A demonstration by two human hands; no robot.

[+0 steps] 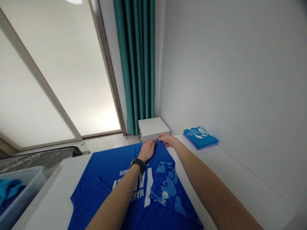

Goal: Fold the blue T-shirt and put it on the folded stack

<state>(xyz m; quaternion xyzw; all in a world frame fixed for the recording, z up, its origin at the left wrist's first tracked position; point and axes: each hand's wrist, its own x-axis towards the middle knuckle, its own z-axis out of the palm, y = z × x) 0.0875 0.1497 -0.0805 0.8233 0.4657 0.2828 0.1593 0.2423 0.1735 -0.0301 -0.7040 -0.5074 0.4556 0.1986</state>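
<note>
One blue shirt (146, 185) lies on one table (56, 188), two hands, left hand (148, 150) and right hand (168, 140), pinching its edge at the table's far side. One folded pile (201, 139) sits on the table's right; one tub (34, 187), left.

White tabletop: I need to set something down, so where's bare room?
Bare tabletop: between the plastic bin and blue shirt; between right forearm and wall, nearer than the folded stack. Crowded: the middle, with the shirt, left hand and right hand.
</note>
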